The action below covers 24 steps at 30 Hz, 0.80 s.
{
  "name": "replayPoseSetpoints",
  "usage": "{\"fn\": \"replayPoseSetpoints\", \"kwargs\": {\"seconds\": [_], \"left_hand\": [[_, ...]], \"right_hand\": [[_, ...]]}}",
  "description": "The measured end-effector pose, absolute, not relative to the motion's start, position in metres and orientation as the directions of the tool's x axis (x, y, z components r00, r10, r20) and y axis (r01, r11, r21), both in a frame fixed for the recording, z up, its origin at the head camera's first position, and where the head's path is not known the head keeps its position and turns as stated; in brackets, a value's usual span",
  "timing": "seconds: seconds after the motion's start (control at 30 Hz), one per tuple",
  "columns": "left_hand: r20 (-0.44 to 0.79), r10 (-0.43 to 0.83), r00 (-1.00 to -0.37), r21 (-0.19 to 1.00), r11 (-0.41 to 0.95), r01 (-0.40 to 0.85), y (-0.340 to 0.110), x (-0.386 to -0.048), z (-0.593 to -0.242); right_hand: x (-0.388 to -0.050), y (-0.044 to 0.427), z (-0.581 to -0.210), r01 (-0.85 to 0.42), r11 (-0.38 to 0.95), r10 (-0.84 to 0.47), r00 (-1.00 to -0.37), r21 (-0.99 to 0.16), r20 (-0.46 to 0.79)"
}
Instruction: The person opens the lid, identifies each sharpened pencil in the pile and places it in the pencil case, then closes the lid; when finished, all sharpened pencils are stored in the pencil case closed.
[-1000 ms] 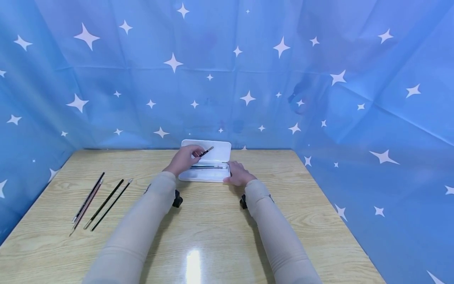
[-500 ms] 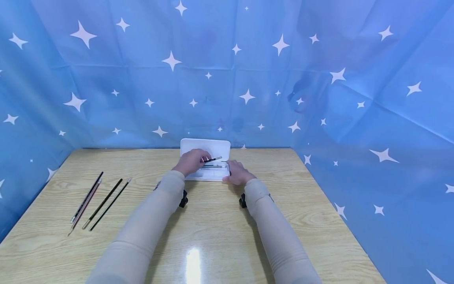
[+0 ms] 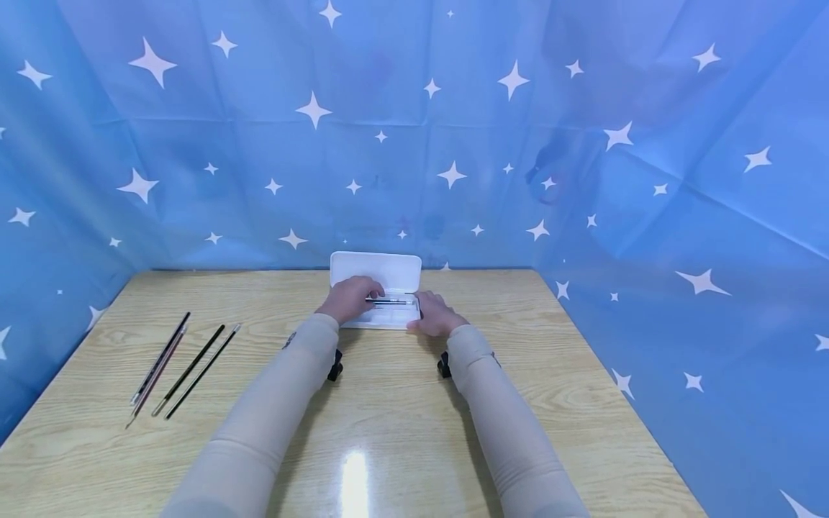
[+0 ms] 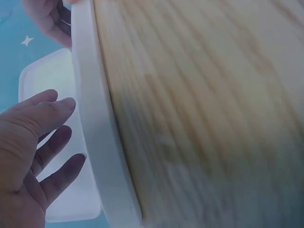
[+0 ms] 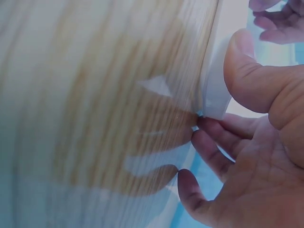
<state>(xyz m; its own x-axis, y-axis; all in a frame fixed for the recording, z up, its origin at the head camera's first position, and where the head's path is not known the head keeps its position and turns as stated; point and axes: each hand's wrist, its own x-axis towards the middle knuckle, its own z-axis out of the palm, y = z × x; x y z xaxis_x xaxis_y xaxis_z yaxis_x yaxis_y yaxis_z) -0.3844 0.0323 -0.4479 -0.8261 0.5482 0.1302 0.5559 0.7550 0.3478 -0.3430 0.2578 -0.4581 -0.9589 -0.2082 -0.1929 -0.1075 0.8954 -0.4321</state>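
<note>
A white pencil case stands at the table's back edge, its lid raised on the far side. Dark pencils lie lengthwise inside; the left hand hides their left ends. The left hand is over the case's left part. In the left wrist view its thumb and fingers are apart, with nothing visible between them. At the case's right end, the right hand holds on, thumb at the front wall and fingers round the end, their tips down at the tabletop.
To the left, several pencils lie slanted on the wooden table, two of them side by side. A blue curtain with white stars hangs behind the table and along its sides.
The left hand has moved down and right with a pencil, from in front of the lid into the case, and let it go there. The right hand has stayed at the right end.
</note>
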Motion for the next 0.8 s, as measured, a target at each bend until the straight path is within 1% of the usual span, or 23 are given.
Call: {"fn": "replayPoseSetpoints", "kwargs": {"seconds": [0.23,0.57,0.7,0.8], "left_hand": [[0.154,0.559,-0.815,0.395,0.721,0.569,0.014,-0.386,-0.443],[0.145,0.502,-0.853,0.49,0.712,0.502,-0.032,-0.383,-0.442],[0.164,0.475,-0.865,0.523,0.701,0.484,-0.05,-0.381,-0.441],[0.19,0.475,-0.859,0.54,0.68,0.495,-0.059,-0.38,-0.44]], "right_hand": [[-0.343,0.257,-0.458,-0.113,0.909,-0.206,-0.959,-0.401,-0.197],[-0.342,0.257,-0.46,-0.143,0.902,-0.228,-0.959,-0.407,-0.169],[-0.343,0.258,-0.46,-0.153,0.894,-0.242,-0.956,-0.421,-0.166],[-0.343,0.259,-0.459,-0.152,0.889,-0.245,-0.955,-0.433,-0.167]]}}
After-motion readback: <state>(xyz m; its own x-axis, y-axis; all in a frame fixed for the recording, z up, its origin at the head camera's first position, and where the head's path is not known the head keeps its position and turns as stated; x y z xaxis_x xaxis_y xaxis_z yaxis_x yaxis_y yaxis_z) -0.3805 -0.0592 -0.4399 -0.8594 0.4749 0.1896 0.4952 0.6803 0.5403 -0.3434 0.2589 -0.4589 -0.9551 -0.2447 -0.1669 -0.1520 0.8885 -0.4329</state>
